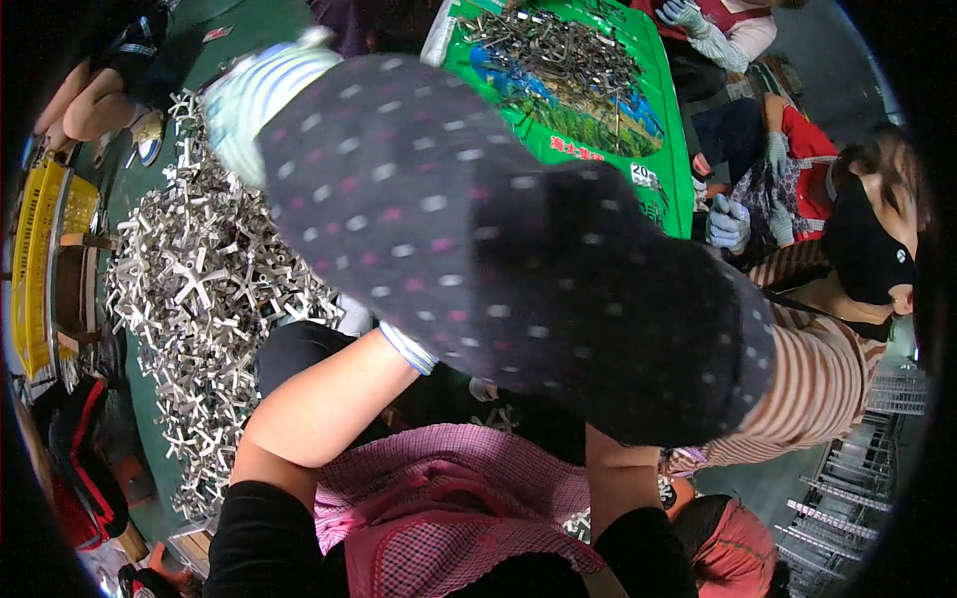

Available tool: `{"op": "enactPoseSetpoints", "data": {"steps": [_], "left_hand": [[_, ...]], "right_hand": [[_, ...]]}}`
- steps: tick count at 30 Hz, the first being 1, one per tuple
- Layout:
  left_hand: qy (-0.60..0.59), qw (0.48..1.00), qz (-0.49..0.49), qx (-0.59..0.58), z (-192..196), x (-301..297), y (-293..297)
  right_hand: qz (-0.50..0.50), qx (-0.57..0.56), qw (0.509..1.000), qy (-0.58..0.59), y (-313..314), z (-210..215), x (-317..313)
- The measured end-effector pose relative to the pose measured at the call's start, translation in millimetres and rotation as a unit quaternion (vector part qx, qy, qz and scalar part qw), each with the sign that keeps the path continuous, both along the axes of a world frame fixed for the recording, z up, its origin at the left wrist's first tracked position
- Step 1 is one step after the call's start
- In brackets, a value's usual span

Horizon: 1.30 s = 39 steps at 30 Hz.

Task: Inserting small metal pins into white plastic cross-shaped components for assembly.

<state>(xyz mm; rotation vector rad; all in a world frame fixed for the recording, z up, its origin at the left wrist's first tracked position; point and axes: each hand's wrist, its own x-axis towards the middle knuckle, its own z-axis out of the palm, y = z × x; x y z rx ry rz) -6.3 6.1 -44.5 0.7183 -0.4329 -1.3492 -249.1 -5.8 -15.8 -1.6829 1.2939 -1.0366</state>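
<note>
Another person's arm in a dark dotted sleeve cover (399,189) reaches across from the right and blocks the middle of the head view. That person's striped glove (264,105) is blurred at the upper left, over a big pile of silvery star-shaped metal castings (199,289). My left hand wears a glove, of which the white and blue cuff (408,349) shows; its fingers are behind the sleeve. My right forearm (620,460) rises from the lower edge, and the same sleeve covers its hand. What either hand holds is hidden.
A green printed sack (598,174) at the top carries dark thin metal pieces (558,50). At the far left stands a yellow crate (40,259). Gloved co-workers (797,169) sit at the right, near metal racks (837,498). A pink checked apron (449,498) covers my lap.
</note>
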Motion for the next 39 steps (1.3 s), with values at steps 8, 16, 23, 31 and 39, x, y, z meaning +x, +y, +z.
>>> {"op": "enactPoseSetpoints", "data": {"steps": [8,16,23,31,39], "left_hand": [[-0.125,0.987,-0.069,-0.077,-7.6,5.9,9.1],[-0.219,0.956,-0.149,-0.127,-3.4,-4.0,8.2],[-0.294,0.900,-0.300,0.121,19.1,17.1,14.4],[-0.295,0.916,-0.264,0.072,42.1,17.6,2.4],[-0.161,0.970,-0.182,0.017,48.7,21.9,12.1]], "right_hand": [[-0.067,-0.229,0.931,0.275,-201.3,-17.9,65.0],[-0.061,-0.254,0.752,0.605,-266.2,3.9,30.3],[0.329,-0.530,0.562,0.542,-149.8,124.5,160.5],[0.059,-0.134,0.966,0.214,-195.5,13.3,35.8],[0.242,0.044,0.969,-0.024,-60.3,44.1,102.2]]}}
